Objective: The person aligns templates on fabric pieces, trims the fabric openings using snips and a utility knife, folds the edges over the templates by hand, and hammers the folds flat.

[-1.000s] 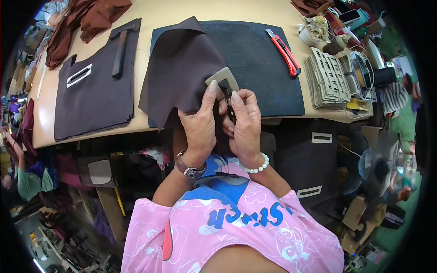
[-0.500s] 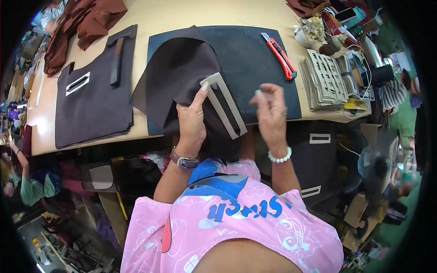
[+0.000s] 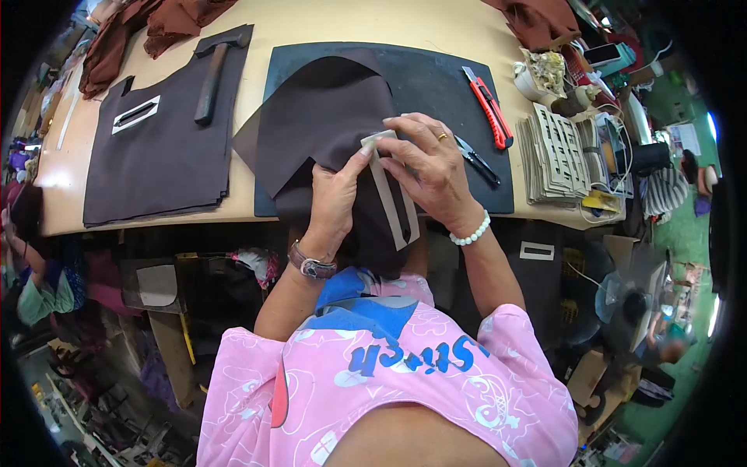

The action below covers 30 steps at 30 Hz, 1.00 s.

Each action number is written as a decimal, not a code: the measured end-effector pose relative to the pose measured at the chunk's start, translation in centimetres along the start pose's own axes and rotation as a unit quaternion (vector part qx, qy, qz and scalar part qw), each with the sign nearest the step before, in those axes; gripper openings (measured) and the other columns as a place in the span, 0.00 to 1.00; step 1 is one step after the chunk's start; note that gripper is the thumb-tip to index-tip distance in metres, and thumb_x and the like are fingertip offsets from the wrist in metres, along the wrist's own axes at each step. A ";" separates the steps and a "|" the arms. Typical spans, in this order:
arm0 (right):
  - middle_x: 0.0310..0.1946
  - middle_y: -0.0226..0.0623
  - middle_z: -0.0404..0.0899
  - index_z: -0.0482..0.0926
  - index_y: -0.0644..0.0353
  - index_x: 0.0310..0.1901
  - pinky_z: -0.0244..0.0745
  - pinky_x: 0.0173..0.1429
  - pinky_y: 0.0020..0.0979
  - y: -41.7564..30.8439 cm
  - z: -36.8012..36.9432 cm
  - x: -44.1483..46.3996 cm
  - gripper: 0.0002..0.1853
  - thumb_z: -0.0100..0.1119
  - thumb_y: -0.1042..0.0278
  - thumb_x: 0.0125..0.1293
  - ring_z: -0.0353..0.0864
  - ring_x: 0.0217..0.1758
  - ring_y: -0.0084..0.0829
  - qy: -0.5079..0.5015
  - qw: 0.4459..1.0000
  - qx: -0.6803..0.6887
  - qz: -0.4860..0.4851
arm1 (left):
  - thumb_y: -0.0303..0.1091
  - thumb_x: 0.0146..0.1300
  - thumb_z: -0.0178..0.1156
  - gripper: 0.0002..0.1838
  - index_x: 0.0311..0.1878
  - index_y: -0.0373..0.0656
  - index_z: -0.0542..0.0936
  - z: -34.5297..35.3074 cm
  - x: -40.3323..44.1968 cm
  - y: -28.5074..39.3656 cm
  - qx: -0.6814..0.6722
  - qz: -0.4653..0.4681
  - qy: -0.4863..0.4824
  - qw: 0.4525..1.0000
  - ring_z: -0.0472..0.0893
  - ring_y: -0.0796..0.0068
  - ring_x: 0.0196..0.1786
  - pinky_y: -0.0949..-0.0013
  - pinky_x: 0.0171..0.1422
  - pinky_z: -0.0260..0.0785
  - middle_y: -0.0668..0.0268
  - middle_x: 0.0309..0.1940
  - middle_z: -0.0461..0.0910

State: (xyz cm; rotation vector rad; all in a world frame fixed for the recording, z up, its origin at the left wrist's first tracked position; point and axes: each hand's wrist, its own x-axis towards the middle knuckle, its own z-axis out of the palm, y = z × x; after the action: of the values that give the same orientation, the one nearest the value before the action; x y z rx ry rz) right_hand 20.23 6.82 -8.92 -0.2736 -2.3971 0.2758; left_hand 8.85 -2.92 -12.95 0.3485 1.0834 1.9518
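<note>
A dark brown fabric piece lies partly on the black mat and hangs over the table edge. On it is a pale rectangular frame with a long dark slot. My left hand pinches the fabric, its thumb at the frame's upper corner. My right hand has its fingertips closed at the frame's top end, hiding part of it. A small dark-handled cutter rests on the mat right of my right hand. Farther right is a red utility knife.
At left, a hammer lies on stacked dark fabric with another pale frame. Stacked pale cards and a white container stand at right. Brown cloth lies at the back. A person's arm shows far left.
The small cutter, earlier in my right hand, now lies on the mat. My right hand has moved away and come back to the frame's top end. My left hand still holds the fabric.
</note>
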 end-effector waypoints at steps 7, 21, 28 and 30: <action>0.35 0.32 0.79 0.77 0.58 0.31 0.69 0.54 0.37 1.4 -0.3 1.8 0.06 0.63 0.70 0.54 0.78 0.46 0.34 0.004 0.999 0.004 -0.046 | 0.26 0.60 0.62 0.12 0.46 0.37 0.79 -0.5 0.0 -0.2 0.019 -0.013 -0.022 0.999 0.80 0.78 0.43 0.73 0.49 0.72 0.66 0.42 0.81; 0.36 0.32 0.80 0.76 0.58 0.33 0.69 0.55 0.37 1.7 0.0 0.8 0.07 0.64 0.71 0.53 0.78 0.45 0.34 -0.026 0.997 0.045 -0.065 | 0.26 0.60 0.61 0.11 0.47 0.37 0.78 -0.7 0.0 0.0 0.010 -0.036 -0.033 0.999 0.80 0.77 0.45 0.74 0.51 0.72 0.66 0.43 0.81; 0.28 0.36 0.77 0.75 0.60 0.31 0.71 0.49 0.36 1.8 0.7 1.4 0.05 0.61 0.72 0.55 0.78 0.38 0.37 -0.067 0.988 0.129 0.045 | 0.26 0.60 0.62 0.11 0.46 0.37 0.79 -0.9 0.1 0.1 0.013 -0.060 -0.042 0.997 0.80 0.77 0.43 0.73 0.51 0.72 0.65 0.41 0.81; 0.27 0.37 0.77 0.74 0.62 0.32 0.73 0.41 0.32 1.9 1.6 1.3 0.04 0.60 0.75 0.58 0.78 0.32 0.31 -0.077 0.974 0.176 0.124 | 0.26 0.60 0.61 0.11 0.46 0.36 0.79 -1.0 0.1 0.5 0.012 -0.077 -0.040 0.996 0.80 0.77 0.43 0.73 0.51 0.72 0.65 0.42 0.81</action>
State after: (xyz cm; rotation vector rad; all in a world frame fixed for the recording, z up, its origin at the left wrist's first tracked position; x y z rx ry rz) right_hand 18.48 8.80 -9.78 -0.3980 -2.4088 0.8546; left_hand 7.96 -3.57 -13.20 0.3432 1.0504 1.7751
